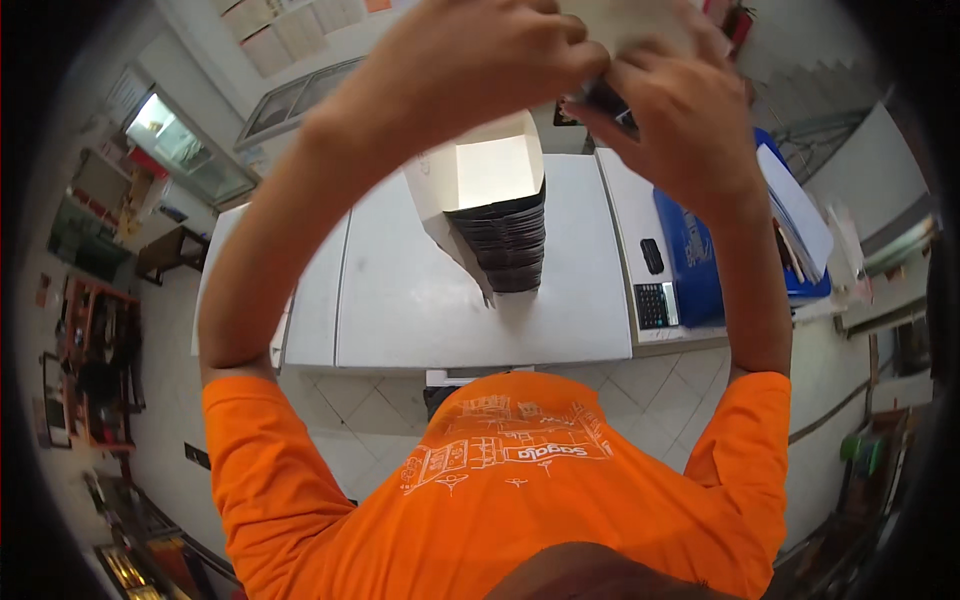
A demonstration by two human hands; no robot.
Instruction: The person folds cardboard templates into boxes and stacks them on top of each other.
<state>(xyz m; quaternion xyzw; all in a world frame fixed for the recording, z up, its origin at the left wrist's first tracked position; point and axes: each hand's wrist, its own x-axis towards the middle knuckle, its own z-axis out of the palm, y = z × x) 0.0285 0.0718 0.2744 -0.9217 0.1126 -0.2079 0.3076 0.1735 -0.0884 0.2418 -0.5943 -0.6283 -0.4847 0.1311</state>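
Observation:
Both my hands are raised high, close together at the top of the view. Between them is a paper box (645, 25), pale inside with a dark outer part showing near my right palm; it is partly cut off and blurred. My left hand (525, 50) has its fingers curled closed at the box's left side. My right hand (690, 115) grips it from the right, the thumb pointing toward the left fingers. Below them, a tall stack of nested paper boxes (515, 240), black outside and cream inside, stands on the white table (440, 325).
Right of the stack, a black calculator (655, 305) and a small dark oblong object (651, 256) lie beside a blue plastic crate (700, 270) with papers on it. A glass-topped chest (295, 105) stands behind the table. A dark stool (172, 250) is at the left.

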